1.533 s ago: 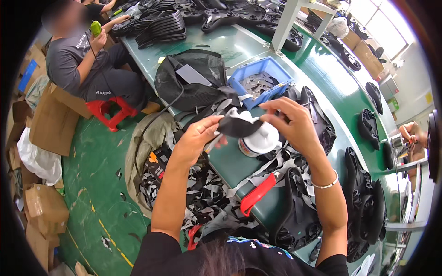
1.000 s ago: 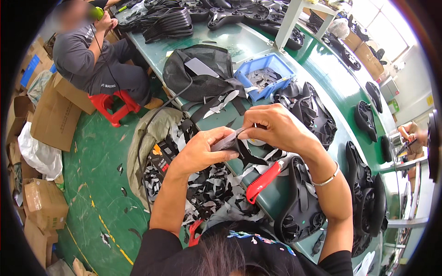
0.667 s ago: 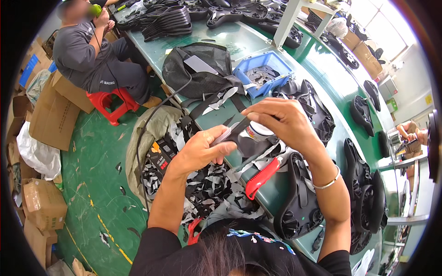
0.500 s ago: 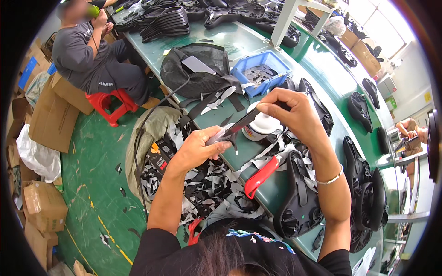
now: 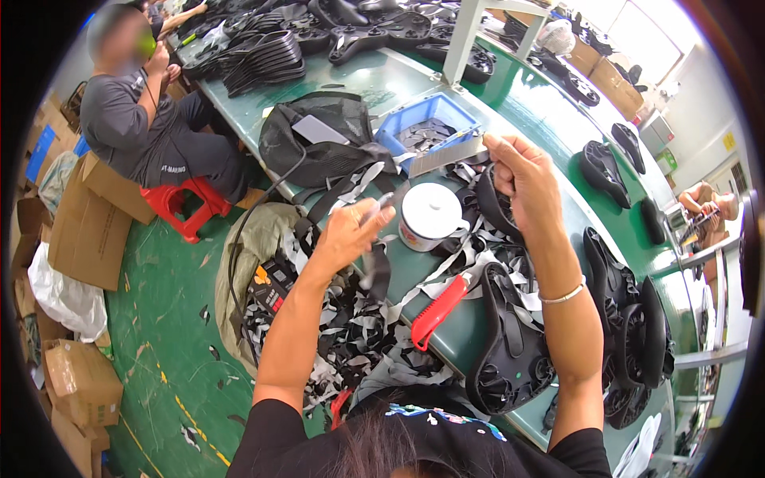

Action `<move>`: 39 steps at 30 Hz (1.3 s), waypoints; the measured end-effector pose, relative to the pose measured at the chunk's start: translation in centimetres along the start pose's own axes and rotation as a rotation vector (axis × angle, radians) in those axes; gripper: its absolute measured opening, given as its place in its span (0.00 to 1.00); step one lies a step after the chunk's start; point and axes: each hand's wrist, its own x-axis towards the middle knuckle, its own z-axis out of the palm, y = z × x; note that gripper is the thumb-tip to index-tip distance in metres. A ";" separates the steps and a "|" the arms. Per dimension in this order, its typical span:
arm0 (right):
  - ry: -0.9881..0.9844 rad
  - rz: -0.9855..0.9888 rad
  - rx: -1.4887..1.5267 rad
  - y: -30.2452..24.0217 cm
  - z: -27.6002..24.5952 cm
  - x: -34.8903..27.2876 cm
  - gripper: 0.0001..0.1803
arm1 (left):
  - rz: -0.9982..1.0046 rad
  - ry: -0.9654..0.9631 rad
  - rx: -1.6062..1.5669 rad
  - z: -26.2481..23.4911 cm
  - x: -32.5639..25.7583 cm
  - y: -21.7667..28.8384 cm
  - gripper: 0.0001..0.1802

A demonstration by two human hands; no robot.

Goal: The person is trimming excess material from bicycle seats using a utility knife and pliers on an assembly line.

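Observation:
My right hand [image 5: 519,171] pinches one end of a thin, flat silver-grey strip [image 5: 448,156] that looks like a cutter blade. The strip points left, across the front of a blue bin. My left hand [image 5: 351,233] is closed around something small and grey, mostly hidden by the fingers. Just below it, a dark strip [image 5: 379,271] shows blurred above the scraps. Between my hands stands a white lidded mug [image 5: 430,213] on the table. Nearer to me, a red utility knife [image 5: 440,312] lies at the table edge, beside a black moulded part [image 5: 507,342].
The blue bin [image 5: 472,119] holds small dark pieces. A black mesh bag [image 5: 279,131] with a grey flat box lies left of it. Below the table edge, a sack [image 5: 231,307] is full of scraps. A person [image 5: 127,119] sits on a red stool [image 5: 190,209] at the far left.
My hands have drawn apart. The strip that ran between them is now in my right hand alone, raised toward the blue bin. A dark strip has appeared below my left hand.

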 end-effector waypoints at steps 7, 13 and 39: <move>0.087 0.181 0.641 4.9 -1.3 -0.6 0.06 | 0.334 0.242 -0.451 6.7 3.2 4.9 0.27; 0.044 0.078 0.102 2.2 -2.8 -0.3 0.11 | 0.253 0.426 -0.910 8.2 4.2 9.4 0.18; 0.417 0.350 -0.765 -3.2 -25.4 -8.1 0.22 | 0.321 0.470 -0.744 8.2 -1.9 7.2 0.14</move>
